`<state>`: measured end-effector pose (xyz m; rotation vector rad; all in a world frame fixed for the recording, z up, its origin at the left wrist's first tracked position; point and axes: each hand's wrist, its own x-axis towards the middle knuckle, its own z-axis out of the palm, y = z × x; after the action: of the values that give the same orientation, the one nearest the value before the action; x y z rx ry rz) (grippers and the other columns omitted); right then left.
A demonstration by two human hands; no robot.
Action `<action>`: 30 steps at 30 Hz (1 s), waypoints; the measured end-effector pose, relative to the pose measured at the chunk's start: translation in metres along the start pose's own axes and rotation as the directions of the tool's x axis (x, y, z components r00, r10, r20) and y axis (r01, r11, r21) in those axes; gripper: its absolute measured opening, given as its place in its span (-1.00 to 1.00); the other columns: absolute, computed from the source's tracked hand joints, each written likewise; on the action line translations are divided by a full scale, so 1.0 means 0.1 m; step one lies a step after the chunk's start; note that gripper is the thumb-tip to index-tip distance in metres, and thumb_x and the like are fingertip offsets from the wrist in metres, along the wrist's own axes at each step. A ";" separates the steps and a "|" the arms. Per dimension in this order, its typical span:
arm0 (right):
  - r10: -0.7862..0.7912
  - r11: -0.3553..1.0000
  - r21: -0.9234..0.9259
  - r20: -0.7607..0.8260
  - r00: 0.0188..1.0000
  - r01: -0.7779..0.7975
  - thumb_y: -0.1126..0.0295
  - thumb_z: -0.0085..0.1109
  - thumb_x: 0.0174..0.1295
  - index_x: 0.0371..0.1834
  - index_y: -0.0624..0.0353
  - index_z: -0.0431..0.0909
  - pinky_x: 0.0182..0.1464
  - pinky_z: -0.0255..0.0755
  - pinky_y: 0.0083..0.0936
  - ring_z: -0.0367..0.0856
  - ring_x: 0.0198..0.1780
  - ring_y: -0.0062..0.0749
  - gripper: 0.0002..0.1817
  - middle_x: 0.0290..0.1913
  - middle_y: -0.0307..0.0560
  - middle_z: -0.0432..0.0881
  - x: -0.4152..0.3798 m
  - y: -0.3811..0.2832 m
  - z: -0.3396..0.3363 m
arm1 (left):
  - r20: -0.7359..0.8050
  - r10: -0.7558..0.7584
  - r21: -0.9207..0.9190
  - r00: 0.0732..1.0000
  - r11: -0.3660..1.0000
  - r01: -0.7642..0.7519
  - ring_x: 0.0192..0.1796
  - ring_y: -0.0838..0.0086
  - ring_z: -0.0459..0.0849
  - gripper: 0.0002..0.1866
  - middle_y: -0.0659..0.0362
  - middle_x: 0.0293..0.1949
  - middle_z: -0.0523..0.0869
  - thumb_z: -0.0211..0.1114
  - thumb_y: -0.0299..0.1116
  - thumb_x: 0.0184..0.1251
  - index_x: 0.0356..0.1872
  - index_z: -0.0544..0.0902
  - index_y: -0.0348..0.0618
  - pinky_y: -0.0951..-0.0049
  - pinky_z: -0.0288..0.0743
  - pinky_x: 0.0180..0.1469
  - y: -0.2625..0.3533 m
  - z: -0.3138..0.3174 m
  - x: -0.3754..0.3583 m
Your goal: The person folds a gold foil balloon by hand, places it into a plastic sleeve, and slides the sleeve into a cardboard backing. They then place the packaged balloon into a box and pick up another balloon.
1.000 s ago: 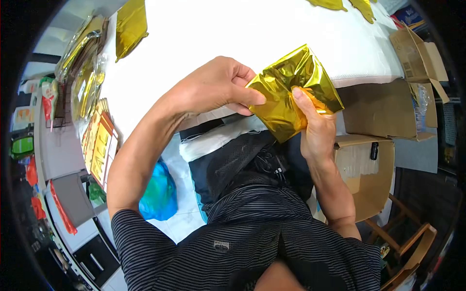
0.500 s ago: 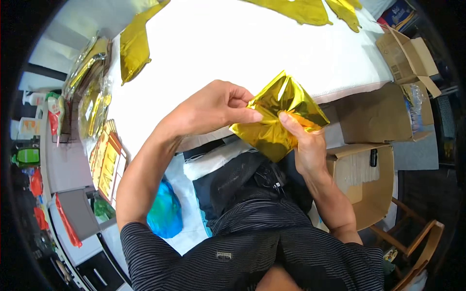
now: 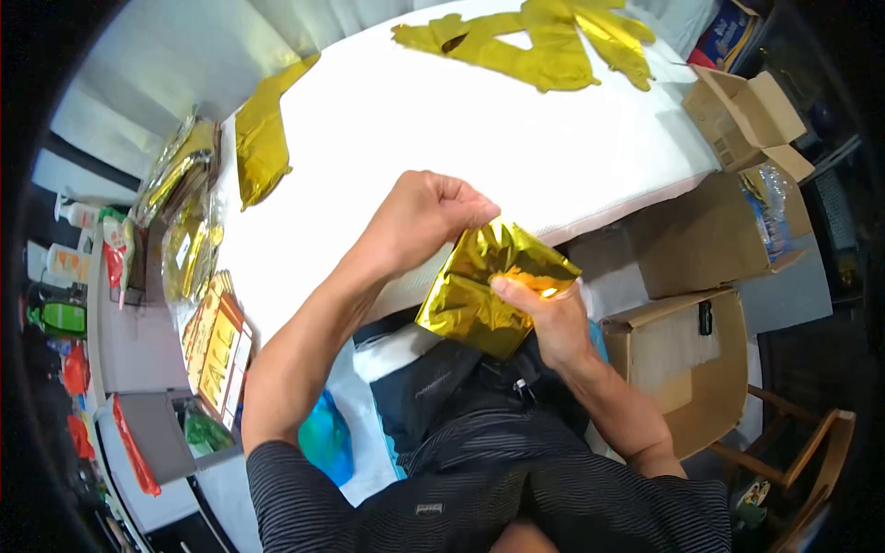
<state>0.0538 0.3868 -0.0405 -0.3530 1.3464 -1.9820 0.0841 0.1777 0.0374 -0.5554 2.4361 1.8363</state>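
A folded gold foil balloon (image 3: 470, 300), creased into a shiny square, is held up in front of my body by the table's near edge. My right hand (image 3: 556, 324) grips its right side, the thumb pressed on the front face and the other fingers behind it, mostly hidden. At the top corner, my left hand (image 3: 433, 214) pinches the foil between thumb and fingertips. Flat gold foil balloons lie on the white table (image 3: 387, 120): one (image 3: 263, 138) at the left, and others (image 3: 516, 51) along the far side.
Clear-wrapped gold packets (image 3: 192, 244) and printed "FALL" cards (image 3: 219, 355) sit at the left edge. Open cardboard boxes (image 3: 728, 387) stand at the right, one holding a clear stack and a small black object (image 3: 705, 318). A blue bag (image 3: 327, 438) is below.
My left hand has moved from the middle of the foil square to its top corner. The square has shifted left and down in view, still in my right hand.
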 end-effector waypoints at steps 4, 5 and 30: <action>-0.036 0.999 -0.007 0.020 0.999 0.036 0.52 0.40 0.34 0.14 0.29 0.70 0.09 0.63 -0.48 0.74 -0.02 -0.53 -0.69 -0.01 -0.18 0.80 0.00 0.03 -0.04 | 0.025 0.026 -0.005 0.999 1.000 -0.026 -0.40 0.68 0.61 -0.81 0.29 -0.38 0.79 0.52 -0.33 0.42 -0.21 0.81 -0.29 0.60 0.49 -0.30 0.04 -0.02 -0.06; -0.029 0.999 -0.039 0.019 0.999 0.030 0.52 0.40 0.34 0.12 0.29 0.71 0.07 0.63 -0.49 0.74 -0.04 -0.54 -0.70 -0.02 -0.17 0.80 -0.01 0.01 -0.05 | 0.065 0.032 -0.056 0.997 0.998 -0.028 -0.40 0.67 0.60 -0.82 0.28 -0.39 0.79 0.52 -0.36 0.42 -0.19 0.81 -0.30 0.60 0.49 -0.31 0.03 -0.04 -0.10; -0.119 0.979 -0.169 -0.004 0.993 0.117 0.52 0.45 0.33 0.16 0.26 0.67 0.08 0.59 -0.52 0.71 -0.05 -0.53 -0.65 0.01 -0.18 0.75 -0.13 0.13 0.20 | -0.078 0.145 -0.110 0.986 0.982 -0.153 -0.29 0.66 0.70 -0.78 0.25 -0.34 0.81 0.48 -0.30 0.46 -0.19 0.81 -0.30 0.62 0.58 -0.19 -0.17 -0.13 -0.58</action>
<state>0.0798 0.3793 -0.0413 -0.5091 1.5383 -1.9736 0.1457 0.1769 0.0399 -0.4621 2.4907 2.0602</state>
